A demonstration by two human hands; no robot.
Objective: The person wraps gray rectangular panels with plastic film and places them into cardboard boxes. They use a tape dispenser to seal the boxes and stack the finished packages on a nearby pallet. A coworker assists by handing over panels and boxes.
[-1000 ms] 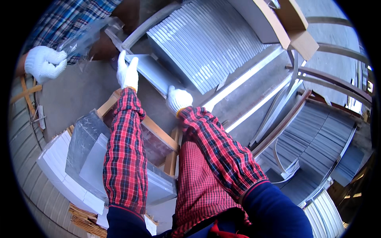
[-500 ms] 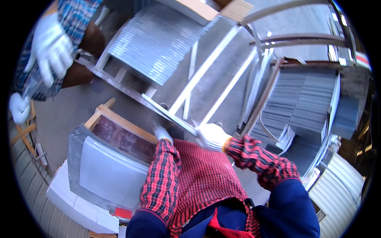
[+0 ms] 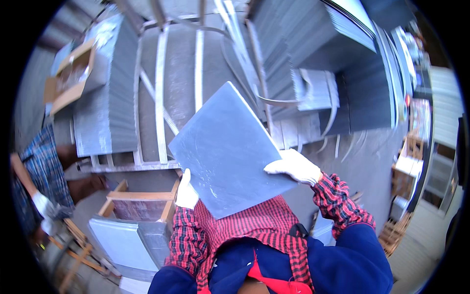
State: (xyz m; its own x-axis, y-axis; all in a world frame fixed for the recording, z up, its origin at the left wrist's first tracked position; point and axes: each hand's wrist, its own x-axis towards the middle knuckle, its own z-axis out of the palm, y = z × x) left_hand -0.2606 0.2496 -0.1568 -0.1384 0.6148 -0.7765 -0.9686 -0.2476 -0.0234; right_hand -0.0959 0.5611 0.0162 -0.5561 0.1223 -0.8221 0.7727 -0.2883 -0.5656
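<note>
A square grey tile (image 3: 230, 152) with a pale edge and a few whitish scuffs is held in front of my apron, its flat face showing. My left hand (image 3: 187, 192), in a white glove, grips its lower left edge, thumb up along the side. At the lower right edge my gloved right hand (image 3: 293, 166) holds it with the thumb lying on the face and the other fingers behind. A stack of similar grey tiles (image 3: 122, 242) stands by a wooden frame (image 3: 142, 195) to my left.
Ahead is a metal rack (image 3: 160, 98) with a row of grey tiles (image 3: 120, 93) and an open cardboard box (image 3: 73, 73) on it. More upright tiles (image 3: 342, 63) fill the right side, with loose straps (image 3: 279, 102). At left a co-worker's gloved hand (image 3: 44, 206) holds something unclear.
The tile has swung from edge-on to face-up between my hands. My view has turned to the right, so the rack and co-worker sit further left.
</note>
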